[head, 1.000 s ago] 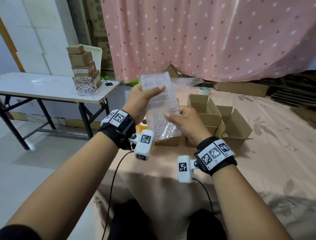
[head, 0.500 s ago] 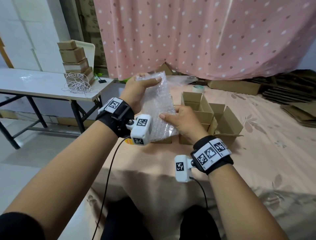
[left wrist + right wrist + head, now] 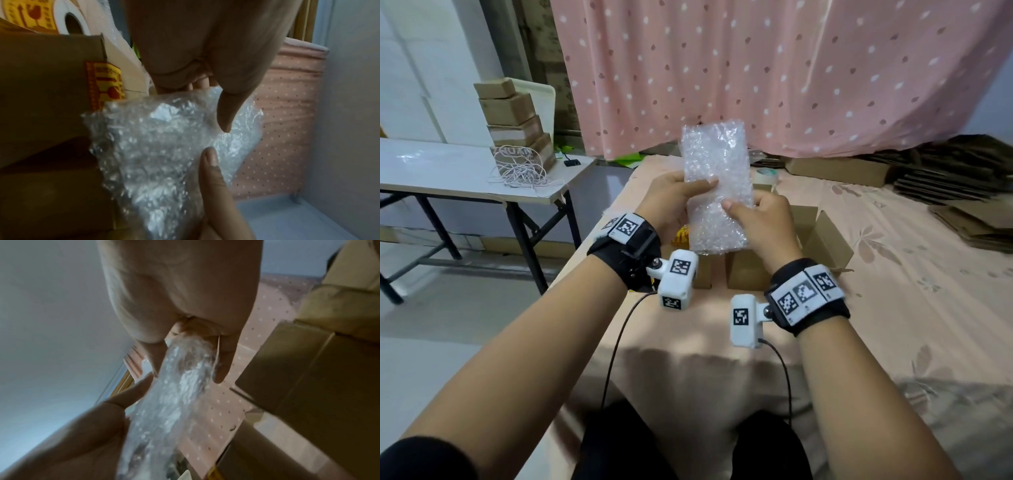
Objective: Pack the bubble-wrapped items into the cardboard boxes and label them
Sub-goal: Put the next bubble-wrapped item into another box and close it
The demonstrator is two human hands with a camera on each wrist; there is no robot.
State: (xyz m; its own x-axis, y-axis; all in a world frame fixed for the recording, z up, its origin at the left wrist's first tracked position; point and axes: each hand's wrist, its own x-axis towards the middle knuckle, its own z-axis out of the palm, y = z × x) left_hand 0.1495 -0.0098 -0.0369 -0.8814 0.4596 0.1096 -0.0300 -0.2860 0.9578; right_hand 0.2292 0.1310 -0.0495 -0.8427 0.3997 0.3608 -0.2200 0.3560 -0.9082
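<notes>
Both forearms raised, left hand (image 3: 671,195) and right hand (image 3: 765,219) gripping, thumbs forward, fingers curled behind

We saw a bed with a soft peach flowered sheet (image 3: 893,291). Open brown cardboard boxes (image 3: 822,246) stood on it. A roll of clear tape (image 3: 766,175) lay farther back, and a long shut brown box (image 3: 839,171) lay near the pink curtain. Flat brown cardboard sheets (image 3: 969,219) were piled at the right. A roll of yellow stickers (image 3: 41,16) sat by the boxes.
</notes>
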